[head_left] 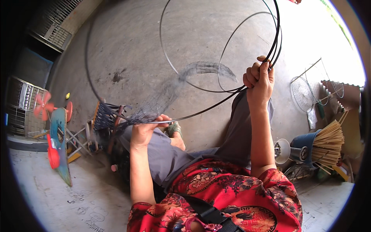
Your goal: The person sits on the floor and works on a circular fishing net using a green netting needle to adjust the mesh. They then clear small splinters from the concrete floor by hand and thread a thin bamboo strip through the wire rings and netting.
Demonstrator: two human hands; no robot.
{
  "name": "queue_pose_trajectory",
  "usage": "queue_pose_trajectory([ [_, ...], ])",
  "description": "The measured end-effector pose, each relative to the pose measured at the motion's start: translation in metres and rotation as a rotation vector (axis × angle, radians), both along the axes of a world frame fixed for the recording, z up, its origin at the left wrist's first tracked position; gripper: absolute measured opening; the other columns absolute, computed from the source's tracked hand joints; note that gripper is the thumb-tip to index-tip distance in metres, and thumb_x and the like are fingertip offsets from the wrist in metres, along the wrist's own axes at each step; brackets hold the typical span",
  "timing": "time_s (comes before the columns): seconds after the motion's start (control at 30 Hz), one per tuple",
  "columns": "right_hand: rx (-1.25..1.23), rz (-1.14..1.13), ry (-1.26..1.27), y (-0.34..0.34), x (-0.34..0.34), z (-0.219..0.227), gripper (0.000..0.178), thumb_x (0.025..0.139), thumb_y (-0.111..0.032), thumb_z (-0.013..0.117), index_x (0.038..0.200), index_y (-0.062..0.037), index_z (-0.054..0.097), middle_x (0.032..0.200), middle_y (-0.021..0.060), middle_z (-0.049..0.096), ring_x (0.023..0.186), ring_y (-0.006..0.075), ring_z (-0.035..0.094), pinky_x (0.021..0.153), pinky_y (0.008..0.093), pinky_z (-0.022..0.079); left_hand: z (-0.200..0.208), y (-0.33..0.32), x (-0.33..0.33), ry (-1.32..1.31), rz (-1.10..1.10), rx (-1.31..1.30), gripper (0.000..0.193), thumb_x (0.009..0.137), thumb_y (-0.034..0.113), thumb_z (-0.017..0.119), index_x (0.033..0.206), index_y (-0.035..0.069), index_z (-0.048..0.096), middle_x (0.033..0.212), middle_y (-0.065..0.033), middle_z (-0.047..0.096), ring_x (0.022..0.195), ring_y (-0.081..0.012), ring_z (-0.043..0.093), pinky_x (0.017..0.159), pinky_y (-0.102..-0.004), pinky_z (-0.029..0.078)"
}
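Observation:
My right hand (pixel 259 79) is raised at the right, its fingers closed in a fist round several thin black hoops (pixel 277 33) of wire or tubing. The hoops loop up past the top of the picture. One black hoop (pixel 205 111) curves down to my left hand (pixel 145 131), whose fingers pinch it beside bunched dark netting. The fine dark mesh net (pixel 160 98) hangs from there toward the middle, see-through and a little blurred. How much netting the left fingers hold is hidden.
On the left stand a painted board (pixel 60 143) with red propellers and a small folding stool frame (pixel 79 140). To the right are a blue bucket (pixel 303 143) of thin wooden sticks and a hooped net (pixel 303 92). My sandalled foot (pixel 176 135) rests on the concrete floor (pixel 131 42).

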State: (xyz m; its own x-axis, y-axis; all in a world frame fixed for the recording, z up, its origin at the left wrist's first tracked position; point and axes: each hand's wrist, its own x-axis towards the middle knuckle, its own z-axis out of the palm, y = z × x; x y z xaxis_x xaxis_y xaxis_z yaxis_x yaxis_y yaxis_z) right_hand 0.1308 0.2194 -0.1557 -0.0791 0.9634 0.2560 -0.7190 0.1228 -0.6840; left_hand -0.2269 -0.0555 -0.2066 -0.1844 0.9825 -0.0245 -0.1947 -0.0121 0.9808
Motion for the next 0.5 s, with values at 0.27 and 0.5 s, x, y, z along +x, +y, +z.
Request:
queue_pose_trajectory([
  [0.27, 0.171, 0.249, 0.024, -0.031, 0.008, 0.025, 0.028, 0.125, -0.032, 0.051, 0.133, -0.0077, 0.063, 0.079, -0.0062, 0.040, 0.061, 0.0042, 0.030, 0.053, 0.0241, 0.027, 0.036, 0.089, 0.017, 0.008, 0.041, -0.462, 0.037, 0.112, 0.028, 0.074, 0.124, -0.006, 0.076, 0.107, -0.0107, 0.082, 0.086, -0.0177, 0.076, 0.076, -0.0303, 0.060],
  [0.5, 0.205, 0.235, 0.007, -0.031, 0.014, 0.030, 0.029, 0.125, -0.032, 0.052, 0.134, -0.0071, 0.064, 0.078, -0.0061, 0.040, 0.061, 0.0046, 0.030, 0.053, 0.0243, 0.027, -0.012, 0.082, 0.013, 0.149, -0.094, -0.472, 0.029, 0.103, 0.007, 0.083, 0.125, -0.010, 0.074, 0.108, -0.0128, 0.083, 0.094, -0.0173, 0.080, 0.081, -0.0316, 0.065],
])
